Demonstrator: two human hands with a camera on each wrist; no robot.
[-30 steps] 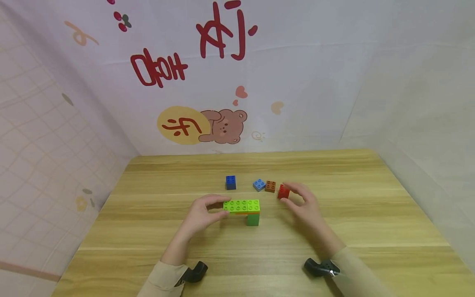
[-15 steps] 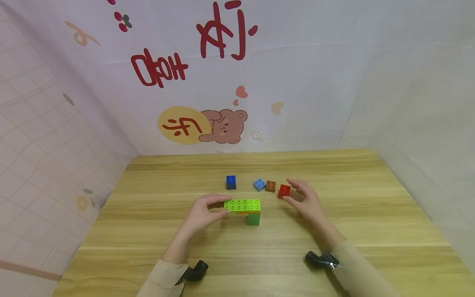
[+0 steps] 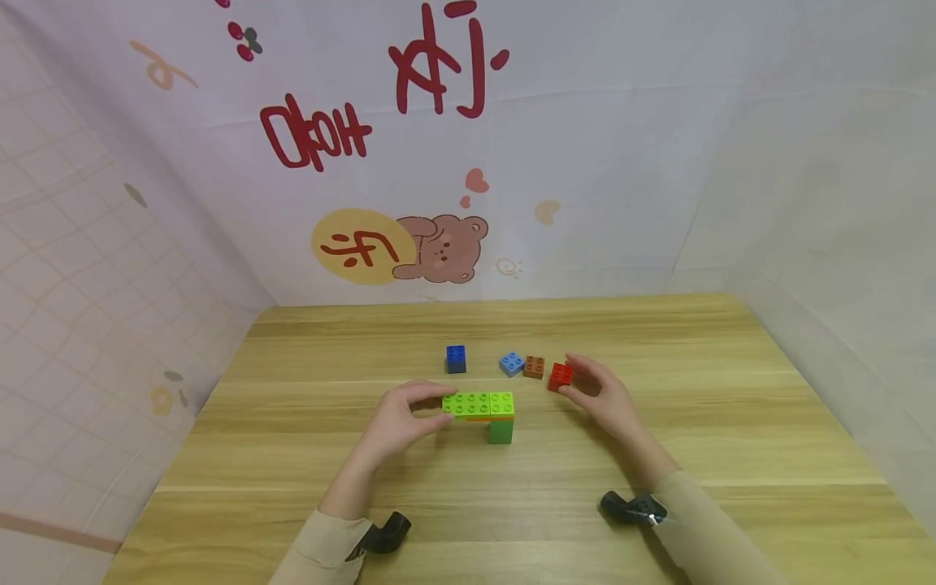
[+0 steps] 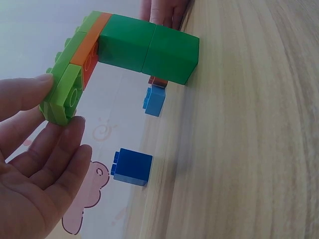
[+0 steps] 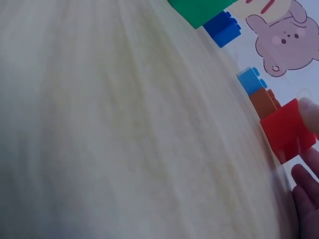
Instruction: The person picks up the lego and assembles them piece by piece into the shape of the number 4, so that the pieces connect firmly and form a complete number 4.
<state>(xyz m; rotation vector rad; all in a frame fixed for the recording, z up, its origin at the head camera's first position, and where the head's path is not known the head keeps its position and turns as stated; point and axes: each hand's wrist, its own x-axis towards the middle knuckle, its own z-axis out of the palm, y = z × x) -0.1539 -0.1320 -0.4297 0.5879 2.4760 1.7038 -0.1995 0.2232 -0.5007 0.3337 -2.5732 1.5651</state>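
My left hand (image 3: 395,418) pinches the free end of a built block piece. Lime green bricks (image 3: 475,404) form its studded top, with an orange brick (image 4: 88,47) beneath. Two dark green bricks (image 4: 149,47), one above the other, make its leg, which stands on the table at the right end. In the left wrist view the thumb is on the studded side and the fingertips are at the underside. My right hand (image 3: 603,402) holds a red brick (image 3: 560,377) between thumb and fingers, low at the table; the thumb lies at its studded side in the right wrist view.
Left of the red brick lie a brown brick (image 3: 534,367) and a light blue brick (image 3: 511,364), close together. A dark blue brick (image 3: 456,359) stands farther left, behind the built piece. The wooden table (image 3: 468,504) meets a printed white cloth (image 3: 600,162) at its back edge.
My right hand's fingers have loosened from the red brick, then come back against it. The brick stays at nearly the same spot. My left hand and the built piece keep their place.
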